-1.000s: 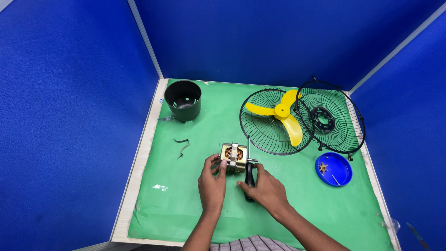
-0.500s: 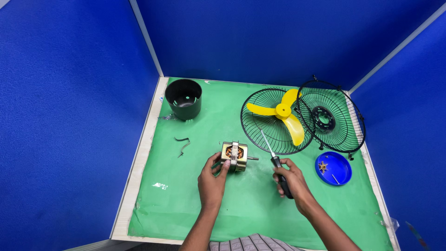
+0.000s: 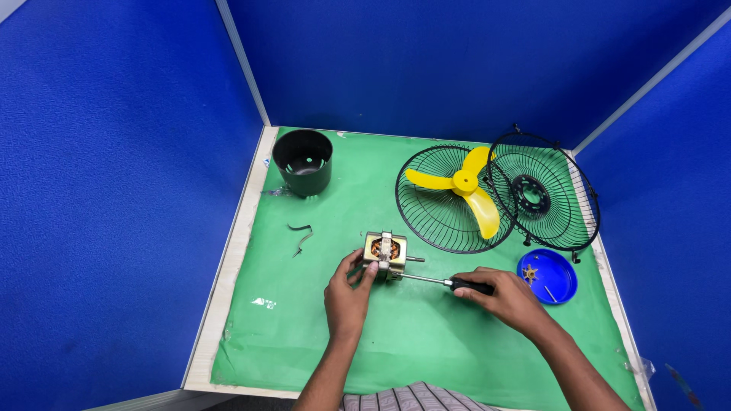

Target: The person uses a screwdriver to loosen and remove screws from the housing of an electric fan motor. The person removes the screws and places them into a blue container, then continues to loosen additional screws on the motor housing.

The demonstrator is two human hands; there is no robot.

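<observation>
The small fan motor [image 3: 386, 253] sits near the middle of the green mat [image 3: 426, 342], its copper windings showing inside a squarish metal frame and a short shaft poking out to the right. It looks dense and rigid for its size — likely heavy enough to stay put, though the smooth metal sides could slip, so the flat outer faces of the frame seem the safest place to hold, away from the windings. The left hand [image 3: 346, 298] does about that: fingers curled against the near-left side, thumb pressed on the front edge. The right hand [image 3: 509, 297] is closed around the black handle of a screwdriver [image 3: 445, 282], whose shaft lies nearly level with its tip at the motor — exactly where, I cannot tell.
</observation>
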